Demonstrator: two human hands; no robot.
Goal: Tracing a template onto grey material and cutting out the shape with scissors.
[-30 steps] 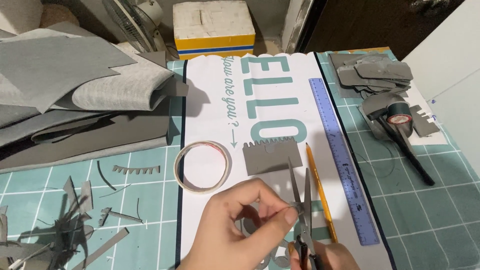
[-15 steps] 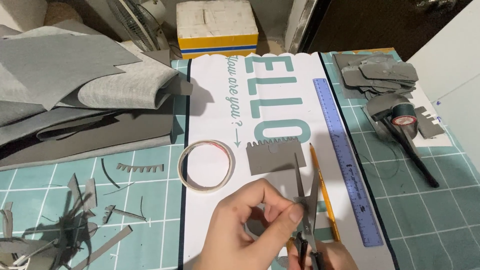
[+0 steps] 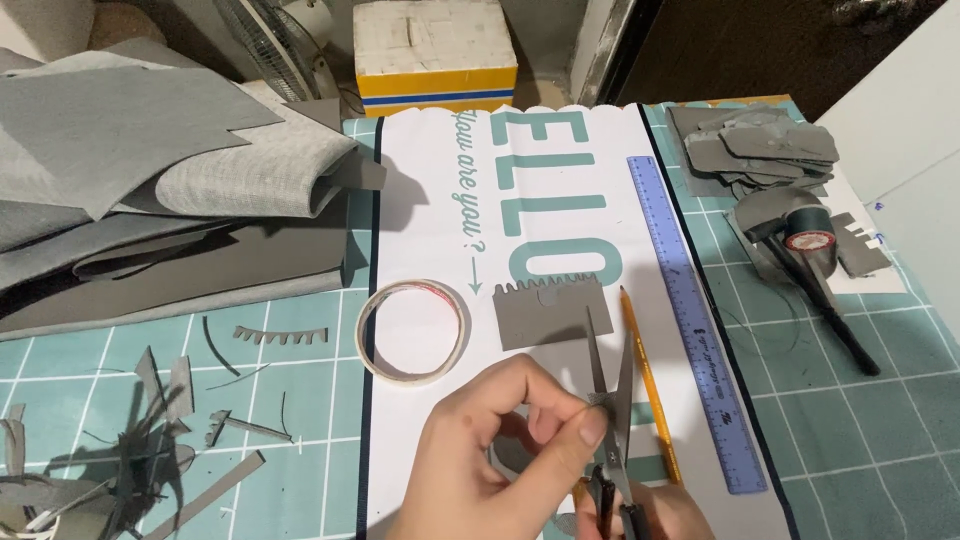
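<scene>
The left hand [image 3: 500,440] pinches a small grey piece [image 3: 600,402] at the scissors [image 3: 612,400], steadying it between the parted blades; the right hand [image 3: 640,505], mostly out of frame, grips the handles; a notched grey card [image 3: 550,312] lies just beyond on the worktop [image 3: 850,420].

Scissors [image 3: 612,400] had bare metal blades with a dull sheen and dark handles. Grey toothed piece [image 3: 552,310] looked like matt thin card or felt. Ruler [image 3: 695,320] was blue translucent plastic, glossy. Pencil [image 3: 648,385] was yellow painted wood. Tape roll [image 3: 413,331] was papery, cream, matt. Cutting mat [image 3: 870,440] was smooth teal. Folded grey cloth [image 3: 170,170] was woven and rough.
</scene>
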